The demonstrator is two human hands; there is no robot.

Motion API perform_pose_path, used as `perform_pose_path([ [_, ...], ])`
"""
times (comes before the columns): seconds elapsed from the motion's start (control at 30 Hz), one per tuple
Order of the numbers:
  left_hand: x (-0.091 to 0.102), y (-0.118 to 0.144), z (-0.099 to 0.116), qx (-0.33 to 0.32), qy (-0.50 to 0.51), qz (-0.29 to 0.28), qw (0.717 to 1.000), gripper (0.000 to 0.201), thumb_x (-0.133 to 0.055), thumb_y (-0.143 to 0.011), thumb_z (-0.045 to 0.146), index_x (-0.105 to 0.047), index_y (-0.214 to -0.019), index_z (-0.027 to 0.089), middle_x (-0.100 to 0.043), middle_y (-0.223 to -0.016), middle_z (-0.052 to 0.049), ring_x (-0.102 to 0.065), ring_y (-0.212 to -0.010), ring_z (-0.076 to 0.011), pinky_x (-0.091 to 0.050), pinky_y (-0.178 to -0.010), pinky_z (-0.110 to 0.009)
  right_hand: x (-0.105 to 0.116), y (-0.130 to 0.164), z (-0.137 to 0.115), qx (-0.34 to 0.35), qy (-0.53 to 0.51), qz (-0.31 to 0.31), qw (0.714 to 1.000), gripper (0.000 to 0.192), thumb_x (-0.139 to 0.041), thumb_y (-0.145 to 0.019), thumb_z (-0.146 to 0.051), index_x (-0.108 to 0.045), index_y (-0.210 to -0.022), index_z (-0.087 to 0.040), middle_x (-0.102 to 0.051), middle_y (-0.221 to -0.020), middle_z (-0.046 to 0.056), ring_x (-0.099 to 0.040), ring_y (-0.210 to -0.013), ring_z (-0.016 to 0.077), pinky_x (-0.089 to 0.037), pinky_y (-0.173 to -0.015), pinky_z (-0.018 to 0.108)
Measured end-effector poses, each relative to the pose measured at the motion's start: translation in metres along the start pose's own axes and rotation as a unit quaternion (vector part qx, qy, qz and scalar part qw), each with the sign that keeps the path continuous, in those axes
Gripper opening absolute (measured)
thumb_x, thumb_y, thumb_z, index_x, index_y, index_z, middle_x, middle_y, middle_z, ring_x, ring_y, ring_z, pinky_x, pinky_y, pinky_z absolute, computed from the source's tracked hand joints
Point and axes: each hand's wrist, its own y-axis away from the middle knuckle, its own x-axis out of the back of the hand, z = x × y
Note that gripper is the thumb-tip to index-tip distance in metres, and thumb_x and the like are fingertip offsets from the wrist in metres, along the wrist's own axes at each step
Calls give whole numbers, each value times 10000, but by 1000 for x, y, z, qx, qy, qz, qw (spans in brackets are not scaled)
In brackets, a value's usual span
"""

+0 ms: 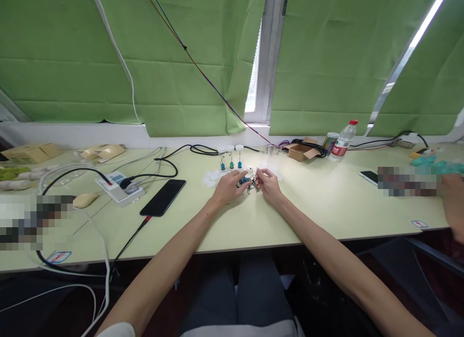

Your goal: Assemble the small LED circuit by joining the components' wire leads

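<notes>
My left hand (pixel 229 188) rests at the middle of the table, its thumb and fingers apart around a small heap of dark and blue parts (pixel 245 181). Beside it, my right hand (pixel 270 183) has thumb and forefinger pinched together at the heap's right edge; what is between them is too small to name. Just behind the hands stand three small clear vials with white caps: a left one with a blue piece (pixel 222 167), a middle one with a green piece (pixel 231 165) and a right one with a blue piece (pixel 239 165). White round caps (pixel 210 178) lie left of them.
A black phone (pixel 163 197) on a cable and a white power strip (pixel 119 188) lie to the left. Behind on the right are clear vials (pixel 271 149), an open cardboard box (pixel 302 151) and a water bottle (pixel 342 142). Another person's hand (pixel 453 197) is at far right.
</notes>
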Motion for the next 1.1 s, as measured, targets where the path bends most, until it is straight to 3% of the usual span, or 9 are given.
perform_pose_path([
  [0.37, 1, -1, 4, 25, 19, 2, 999, 380, -587, -895, 438, -639, -1192, 207, -685, -945, -68, -636, -803, -189, -466, -709, -298, -8, 8, -1, -5, 25, -15, 1000, 421, -857, -595, -445, -524, -692, -207, -573, -538, -66, -497, -405, 76, -355, -375, 195],
  [0.6, 1, 0, 4, 38, 45, 1, 998, 369, -588, -895, 405, -630, -1203, 206, -695, -989, -78, -653, -871, -209, -489, -751, -318, -7, 8, -1, -43, 6, -31, 999, 321, -829, -630, -328, -540, -682, -198, -569, -545, -61, -486, -417, 68, -372, -397, 195],
  [0.8, -1, -1, 3, 47, 54, -2, 997, 388, -603, -883, 407, -604, -1207, 193, -690, -898, -56, -636, -779, -191, -472, -708, -305, -9, 7, 1, -50, 8, -30, 998, 252, -788, -650, -259, -547, -652, -187, -556, -510, -56, -476, -398, 72, -346, -378, 198],
  [1.1, -4, -1, 1, 33, 65, -3, 997, 396, -600, -896, 375, -586, -1252, 200, -688, -930, -56, -633, -802, -181, -470, -727, -299, -13, 10, -1, -42, 9, -5, 999, 211, -729, -665, -237, -531, -612, -190, -521, -476, -58, -455, -382, 74, -330, -376, 212],
])
